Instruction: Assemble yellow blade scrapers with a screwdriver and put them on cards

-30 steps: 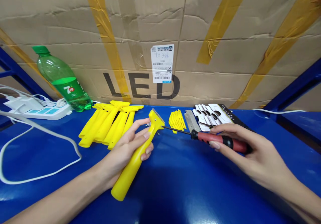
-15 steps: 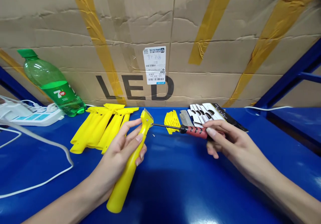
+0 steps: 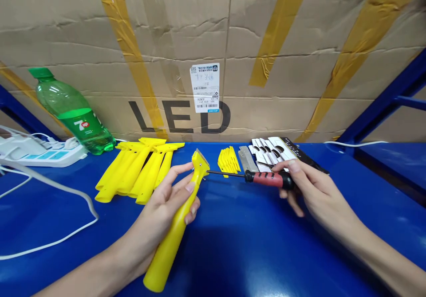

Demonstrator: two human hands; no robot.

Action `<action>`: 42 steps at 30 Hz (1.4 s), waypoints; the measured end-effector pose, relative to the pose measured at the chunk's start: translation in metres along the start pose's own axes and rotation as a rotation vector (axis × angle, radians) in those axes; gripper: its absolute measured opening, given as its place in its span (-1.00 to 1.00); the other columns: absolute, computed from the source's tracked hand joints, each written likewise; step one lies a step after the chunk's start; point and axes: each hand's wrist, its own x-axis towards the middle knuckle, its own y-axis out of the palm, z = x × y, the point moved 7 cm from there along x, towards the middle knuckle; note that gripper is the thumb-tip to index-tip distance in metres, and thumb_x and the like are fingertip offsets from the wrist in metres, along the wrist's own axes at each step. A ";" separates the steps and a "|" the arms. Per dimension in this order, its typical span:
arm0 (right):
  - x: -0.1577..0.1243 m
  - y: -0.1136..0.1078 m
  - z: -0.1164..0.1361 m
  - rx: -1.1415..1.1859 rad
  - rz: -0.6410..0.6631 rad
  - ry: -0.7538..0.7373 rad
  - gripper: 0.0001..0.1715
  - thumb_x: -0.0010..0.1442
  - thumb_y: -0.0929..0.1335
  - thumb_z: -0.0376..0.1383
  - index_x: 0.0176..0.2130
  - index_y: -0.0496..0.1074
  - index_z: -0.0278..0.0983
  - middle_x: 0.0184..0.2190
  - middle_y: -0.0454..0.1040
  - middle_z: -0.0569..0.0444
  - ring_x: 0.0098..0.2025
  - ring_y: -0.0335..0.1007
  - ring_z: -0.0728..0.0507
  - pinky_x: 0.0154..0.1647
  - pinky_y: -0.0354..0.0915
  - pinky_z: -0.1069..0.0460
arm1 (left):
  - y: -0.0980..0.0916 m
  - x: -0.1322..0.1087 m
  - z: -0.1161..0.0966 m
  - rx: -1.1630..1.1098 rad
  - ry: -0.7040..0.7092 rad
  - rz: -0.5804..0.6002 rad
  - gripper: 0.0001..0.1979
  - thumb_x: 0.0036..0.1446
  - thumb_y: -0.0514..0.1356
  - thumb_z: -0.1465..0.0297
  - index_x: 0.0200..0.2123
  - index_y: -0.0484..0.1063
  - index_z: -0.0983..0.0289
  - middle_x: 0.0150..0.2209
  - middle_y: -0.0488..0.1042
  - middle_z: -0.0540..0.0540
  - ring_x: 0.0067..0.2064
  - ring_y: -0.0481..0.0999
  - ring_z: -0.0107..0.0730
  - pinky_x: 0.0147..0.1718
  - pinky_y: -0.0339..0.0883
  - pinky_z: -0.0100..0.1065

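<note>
My left hand [image 3: 166, 212] grips a yellow plastic scraper [image 3: 173, 239] by its handle, with the scraper's metal-edged head [image 3: 200, 164] pointing away from me. My right hand [image 3: 314, 190] holds a screwdriver with a red and black handle [image 3: 269, 179]. Its thin black shaft [image 3: 226, 173] reaches left, and the tip sits at or very near the scraper head. Several loose yellow scraper handles [image 3: 136, 173] lie left of my left hand. Beyond the screwdriver are a row of small yellow plastic pieces [image 3: 229, 161] and a stack of metal blades [image 3: 246, 158].
White card packaging [image 3: 269, 151] lies on a black strip at the back right of the blue workbench [image 3: 253, 244]. A green 7UP bottle [image 3: 75, 115] and a white power strip [image 3: 43, 153] with cables stand at the left, against a taped cardboard box [image 3: 186, 35].
My right hand has swung the screwdriver from a slant to nearly level, its tip staying by the scraper head. The whole scene has shifted slightly in view as my head moved.
</note>
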 end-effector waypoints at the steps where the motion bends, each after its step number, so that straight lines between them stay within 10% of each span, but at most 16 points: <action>1: 0.000 0.000 0.000 0.021 0.012 0.011 -0.53 0.33 0.29 0.13 -0.12 0.41 -0.21 -0.54 0.43 0.15 -0.69 0.29 0.01 -0.72 0.21 0.10 | 0.000 0.000 0.001 -0.002 0.001 -0.002 -0.51 0.21 0.30 0.22 0.15 0.26 0.12 -0.49 0.39 -0.06 -0.50 0.31 -0.51 -0.46 0.16 -0.44; 5: 0.000 0.002 0.004 0.144 0.090 -0.015 -0.56 0.19 0.48 -0.05 0.01 0.41 -0.10 -0.13 0.53 0.04 -0.26 0.53 -0.10 -0.28 0.50 0.02 | 0.001 0.001 0.001 -0.020 0.006 -0.002 -0.49 0.19 0.32 0.23 0.15 0.26 0.13 -0.43 0.41 -0.05 -0.52 0.30 -0.55 -0.49 0.14 -0.46; 11: 0.003 -0.006 -0.009 -0.017 -0.005 0.030 -0.54 0.33 0.30 0.11 -0.17 0.43 -0.21 -0.62 0.37 0.18 -0.75 0.15 0.06 -0.77 0.04 0.15 | 0.005 -0.002 0.007 -0.039 -0.048 0.008 -0.49 0.19 0.32 0.22 0.16 0.27 0.13 -0.48 0.35 -0.09 -0.51 0.30 -0.53 -0.50 0.15 -0.46; 16: 0.005 0.002 0.006 0.062 0.107 0.014 -0.52 0.22 0.44 0.02 0.02 0.42 -0.15 -0.20 0.55 0.00 -0.34 0.50 -0.11 -0.43 0.42 0.05 | -0.004 0.002 0.004 -0.060 0.005 -0.040 -0.45 0.16 0.35 0.23 0.16 0.27 0.14 -0.38 0.41 -0.04 -0.52 0.34 -0.57 -0.49 0.14 -0.46; 23: 0.040 0.014 0.027 -0.185 0.090 0.014 -0.46 0.28 0.29 0.20 -0.23 0.37 -0.22 -0.65 0.33 0.20 -0.73 0.20 0.02 -0.69 0.13 0.09 | -0.015 0.012 0.003 -0.042 0.032 -0.037 -0.40 0.15 0.35 0.22 0.19 0.24 0.20 -0.47 0.42 -0.07 -0.57 0.33 -0.58 -0.50 0.13 -0.47; 28: 0.033 0.021 0.013 0.147 0.163 0.071 -0.50 0.14 0.50 0.00 -0.03 0.39 -0.15 -0.20 0.54 0.04 -0.26 0.54 -0.14 -0.37 0.44 0.04 | -0.020 0.018 -0.001 -0.014 0.065 -0.012 -0.36 0.15 0.34 0.23 0.23 0.20 0.21 -0.56 0.41 -0.08 -0.57 0.33 -0.54 -0.51 0.13 -0.48; 36: 0.023 0.011 -0.003 0.111 0.047 0.023 -0.54 0.28 0.35 0.12 -0.18 0.41 -0.22 -0.52 0.40 0.15 -0.62 0.34 -0.01 -0.65 0.29 0.09 | -0.009 0.021 -0.004 0.011 0.137 0.029 -0.44 0.20 0.30 0.22 0.19 0.21 0.20 -0.63 0.38 -0.11 -0.64 0.26 -0.56 -0.59 0.06 -0.49; 42: 0.016 0.018 0.006 0.177 0.199 -0.059 -0.58 0.21 0.48 -0.10 0.02 0.39 -0.12 -0.12 0.52 0.05 -0.18 0.54 -0.12 -0.19 0.52 -0.02 | -0.015 0.019 -0.009 0.043 0.152 0.011 -0.43 0.11 0.38 0.26 0.13 0.24 0.17 -0.62 0.40 -0.12 -0.65 0.27 -0.56 -0.61 0.07 -0.51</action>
